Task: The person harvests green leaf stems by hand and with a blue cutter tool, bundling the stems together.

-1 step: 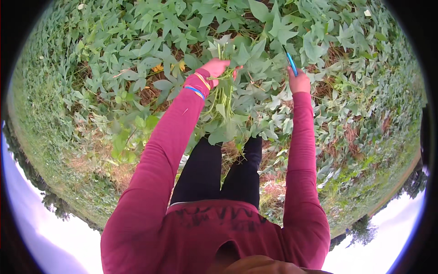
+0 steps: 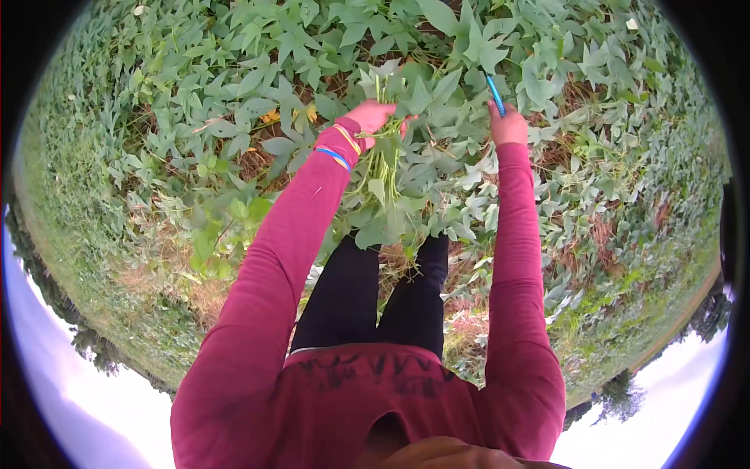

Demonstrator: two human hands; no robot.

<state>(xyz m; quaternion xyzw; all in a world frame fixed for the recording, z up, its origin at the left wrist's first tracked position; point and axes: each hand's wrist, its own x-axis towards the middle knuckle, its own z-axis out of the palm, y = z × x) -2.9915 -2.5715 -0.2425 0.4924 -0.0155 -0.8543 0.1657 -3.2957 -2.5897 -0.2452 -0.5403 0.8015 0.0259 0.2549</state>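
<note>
A bunch of leafy vine cuttings (image 2: 383, 168) is gripped in my left hand (image 2: 371, 116), its fingers wrapped round the green stems. Stem ends stick up above the fist, and leaves hang down in front of my legs. Off to the right, my right hand (image 2: 509, 125) is closed round a blue-handled knife (image 2: 495, 95), which points away from me and a little left. Its thin dark tip reaches in among the lobed leaves, so the blade is mostly hidden. Yellow and blue bands (image 2: 336, 156) circle my left sleeve near the wrist.
Dense low vines (image 2: 258, 55) with lobed leaves cover the ground all round. Dry brown grass (image 2: 207, 301) shows through in patches. A few yellow leaves (image 2: 311, 112) lie left of my left hand. My dark-trousered legs (image 2: 336, 297) stand among the plants.
My right hand has moved slightly farther away and to the left with the knife. My left hand and its bunch of cuttings have hardly moved.
</note>
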